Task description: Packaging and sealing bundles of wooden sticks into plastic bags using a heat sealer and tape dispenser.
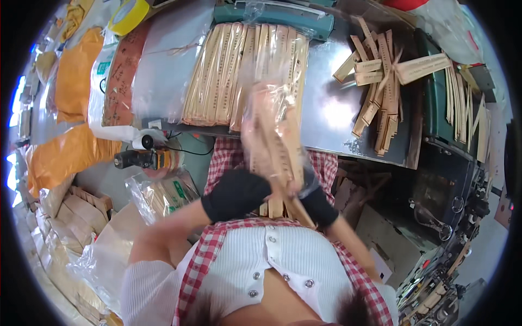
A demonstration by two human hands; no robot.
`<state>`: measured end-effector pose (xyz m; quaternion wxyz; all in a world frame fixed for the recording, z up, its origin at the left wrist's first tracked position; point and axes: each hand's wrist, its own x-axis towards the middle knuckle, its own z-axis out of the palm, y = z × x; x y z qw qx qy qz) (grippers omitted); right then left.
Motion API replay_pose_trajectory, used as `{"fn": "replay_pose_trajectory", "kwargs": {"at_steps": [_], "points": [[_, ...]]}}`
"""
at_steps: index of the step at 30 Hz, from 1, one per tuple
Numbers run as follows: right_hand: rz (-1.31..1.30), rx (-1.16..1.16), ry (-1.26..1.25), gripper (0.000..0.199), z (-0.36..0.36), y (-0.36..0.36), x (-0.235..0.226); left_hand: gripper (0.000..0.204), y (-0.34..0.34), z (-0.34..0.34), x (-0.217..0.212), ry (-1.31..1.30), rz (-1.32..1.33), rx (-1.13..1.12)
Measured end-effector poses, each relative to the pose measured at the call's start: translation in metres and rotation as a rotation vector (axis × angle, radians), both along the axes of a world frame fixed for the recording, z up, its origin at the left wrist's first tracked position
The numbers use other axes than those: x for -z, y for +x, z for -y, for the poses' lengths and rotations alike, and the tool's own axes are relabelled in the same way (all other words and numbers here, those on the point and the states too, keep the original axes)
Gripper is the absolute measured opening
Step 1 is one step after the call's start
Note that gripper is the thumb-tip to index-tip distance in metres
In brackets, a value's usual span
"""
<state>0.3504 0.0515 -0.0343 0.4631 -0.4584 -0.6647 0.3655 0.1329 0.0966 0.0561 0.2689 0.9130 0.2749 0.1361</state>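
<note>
Both my hands wear black fingerless coverings and meet in front of my apron. Between them is a clear plastic bag (277, 136) with long tan printed slim packets in it, blurred by motion. My left hand (239, 191) is closed at the bag's lower left side. On the other side my right hand (316, 200) closes round its lower right, fingers partly hidden by the plastic. More tan packets (275, 208) show below, between my hands and the apron. Beyond the bag lies a wide row of bagged packets (217, 76) on the metal table (331, 130).
Loose tan packets (386, 92) lie in a crossed heap at the table's right. A green bin (435, 103) holds others. Yellow tape (129, 16) stands far left. A power tool (144, 157) and a filled clear bag (163, 193) sit left of my lap.
</note>
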Motion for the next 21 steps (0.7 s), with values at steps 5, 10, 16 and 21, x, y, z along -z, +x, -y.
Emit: {"fn": "replay_pose_trajectory", "kwargs": {"at_steps": [5, 10, 16, 21], "points": [[-0.446, 0.220, -0.811, 0.047, 0.055, 0.009, -0.067, 0.056, -0.038, 0.024, 0.026, -0.417, 0.344, -0.406], [-0.319, 0.222, -0.592, 0.045, 0.013, -0.003, -0.072, 0.052, -0.012, 0.014, 0.111, -1.294, 0.826, -0.617], [-0.306, 0.449, -0.371, 0.041, -0.025, -0.002, -0.057, 0.034, 0.001, -0.032, 0.058, -0.436, 0.472, -0.588], [0.566, 0.533, 0.126, 0.024, -0.073, 0.009, -0.039, 0.022, 0.014, -0.059, 0.050, 0.104, 0.315, -0.524]]}}
